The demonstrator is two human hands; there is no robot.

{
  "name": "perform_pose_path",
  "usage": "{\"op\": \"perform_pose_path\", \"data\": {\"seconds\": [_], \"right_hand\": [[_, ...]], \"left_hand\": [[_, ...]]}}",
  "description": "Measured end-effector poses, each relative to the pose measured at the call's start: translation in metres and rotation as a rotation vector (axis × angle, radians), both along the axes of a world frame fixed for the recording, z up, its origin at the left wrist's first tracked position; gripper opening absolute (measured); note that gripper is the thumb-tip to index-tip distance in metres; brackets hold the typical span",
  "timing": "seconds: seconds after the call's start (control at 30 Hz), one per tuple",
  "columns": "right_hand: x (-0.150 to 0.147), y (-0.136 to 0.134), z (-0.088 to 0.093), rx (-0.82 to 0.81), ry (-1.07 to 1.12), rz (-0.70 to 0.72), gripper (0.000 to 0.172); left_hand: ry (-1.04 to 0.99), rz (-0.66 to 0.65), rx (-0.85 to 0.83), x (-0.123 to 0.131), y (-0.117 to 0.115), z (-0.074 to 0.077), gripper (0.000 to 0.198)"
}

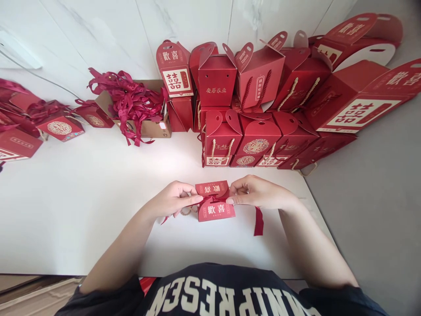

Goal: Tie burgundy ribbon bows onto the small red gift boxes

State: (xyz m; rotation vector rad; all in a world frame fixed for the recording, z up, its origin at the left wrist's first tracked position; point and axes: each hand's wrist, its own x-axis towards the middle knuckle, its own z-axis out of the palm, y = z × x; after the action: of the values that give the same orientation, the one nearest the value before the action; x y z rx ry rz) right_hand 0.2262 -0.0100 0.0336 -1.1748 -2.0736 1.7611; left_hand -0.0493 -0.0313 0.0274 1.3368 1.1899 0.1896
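A small red gift box [215, 210] with gold characters lies on the white table [82, 206], right in front of me. A dark red ribbon [258, 220] runs across the box's middle and trails off to the right. My left hand [174, 199] pinches the ribbon at the box's left side. At the box's right side my right hand [255, 192] pinches the ribbon too. Both hands are closed on the ribbon, close above the box.
A stack of larger red gift boxes [259, 94] with rope handles stands at the back right. A cardboard box of loose red ribbons [131, 103] sits at the back. More small tied red boxes [59, 127] lie at the left. The table's right edge [315, 202] is near.
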Motion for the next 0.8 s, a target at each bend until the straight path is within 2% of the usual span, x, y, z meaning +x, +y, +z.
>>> {"op": "perform_pose_path", "data": {"seconds": [0.1,0.17,0.3,0.53,0.8], "right_hand": [[-0.003,0.002,-0.003,0.007,0.048,0.013,0.033],[-0.005,0.002,-0.004,0.074,0.092,-0.02,0.034],[-0.008,0.004,-0.008,0.149,0.154,-0.072,0.03],[0.0,0.013,-0.018,0.086,0.096,-0.098,0.024],[-0.001,0.017,-0.027,-0.047,0.145,-0.04,0.033]], "left_hand": [[-0.115,0.054,0.027,0.002,0.0,-0.004,0.041],[-0.174,0.083,0.029,0.004,0.0,-0.007,0.04],[-0.139,0.053,0.05,0.005,-0.001,-0.011,0.041],[-0.055,-0.06,0.071,-0.002,0.004,-0.017,0.038],[-0.233,-0.082,-0.102,-0.007,0.013,-0.024,0.03]]}}
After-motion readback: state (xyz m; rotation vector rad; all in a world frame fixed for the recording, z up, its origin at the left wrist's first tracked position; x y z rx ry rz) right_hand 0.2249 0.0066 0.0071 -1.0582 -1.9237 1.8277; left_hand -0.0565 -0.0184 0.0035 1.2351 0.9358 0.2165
